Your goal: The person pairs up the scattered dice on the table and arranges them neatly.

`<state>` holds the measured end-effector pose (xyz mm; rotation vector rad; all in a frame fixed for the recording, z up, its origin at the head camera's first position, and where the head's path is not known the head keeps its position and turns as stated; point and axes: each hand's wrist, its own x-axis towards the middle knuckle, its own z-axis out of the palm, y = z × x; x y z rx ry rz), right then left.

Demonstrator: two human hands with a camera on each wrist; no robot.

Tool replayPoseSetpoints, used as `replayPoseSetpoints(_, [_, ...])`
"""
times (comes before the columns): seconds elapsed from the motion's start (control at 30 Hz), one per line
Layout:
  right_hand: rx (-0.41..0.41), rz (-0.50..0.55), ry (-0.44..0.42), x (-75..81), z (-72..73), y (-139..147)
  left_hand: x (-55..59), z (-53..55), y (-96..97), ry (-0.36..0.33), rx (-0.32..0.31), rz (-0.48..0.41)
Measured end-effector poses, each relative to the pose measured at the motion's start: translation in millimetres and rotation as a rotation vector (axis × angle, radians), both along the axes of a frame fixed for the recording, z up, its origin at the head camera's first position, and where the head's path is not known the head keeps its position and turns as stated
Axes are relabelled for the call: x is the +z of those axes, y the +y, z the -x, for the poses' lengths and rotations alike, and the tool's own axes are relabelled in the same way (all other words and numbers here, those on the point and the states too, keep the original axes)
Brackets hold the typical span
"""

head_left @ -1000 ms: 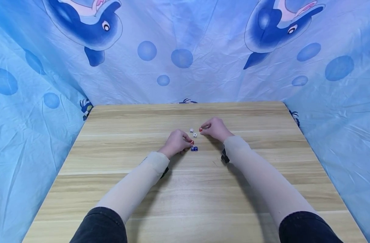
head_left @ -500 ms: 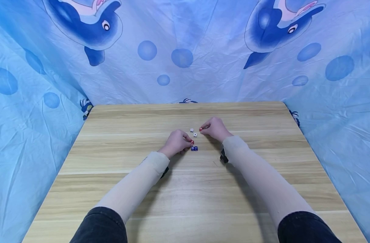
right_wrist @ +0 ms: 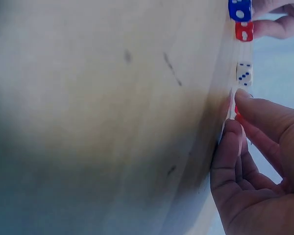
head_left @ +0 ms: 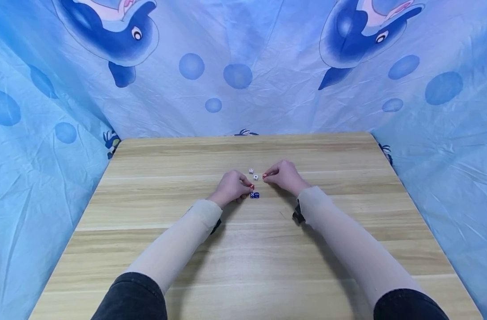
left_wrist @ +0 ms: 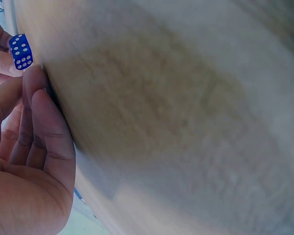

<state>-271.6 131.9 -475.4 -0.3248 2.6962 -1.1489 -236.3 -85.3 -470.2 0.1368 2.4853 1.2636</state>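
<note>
Your right hand [head_left: 285, 176] has come slightly nearer with its red die [head_left: 264, 176], while your left hand [head_left: 229, 188] has stayed put. Both forearms reach forward, angling inward. Around them the worktop [head_left: 243, 258] extends well to left and right, its far edge just before blue cloth [head_left: 159, 111]. Your left thumb and fingers pinch another red die [head_left: 252, 187], just far of two blue dice [head_left: 254, 195]. Your right fingers seem to pinch theirs, though they mostly hide it in the wrist view, right of two white dice [head_left: 256, 178].
</note>
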Motion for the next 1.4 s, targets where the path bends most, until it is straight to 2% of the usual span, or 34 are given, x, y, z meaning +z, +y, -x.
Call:
replayPoseSetpoints(0.2, [0.022,-0.014,-0.02,1.7,-11.8,-0.5,0.9,-0.7,-0.5,-0.001,-0.003,-0.011])
replayPoseSetpoints(0.37, [0.099,-0.003,-0.02,2.5,-19.6,-4.2,1.2,-0.5,-1.2,-0.002,-0.005,-0.006])
replayPoseSetpoints(0.8, [0.222,-0.033,0.024,3.0,-17.5,-21.6,2.8,-0.5,-3.0,-0.002,-0.004,-0.011])
replayPoseSetpoints(1.4, [0.192,-0.007,-0.036,5.9,-16.6,-21.6,1.7,1.8,-3.2,-0.033,-0.01,-0.034])
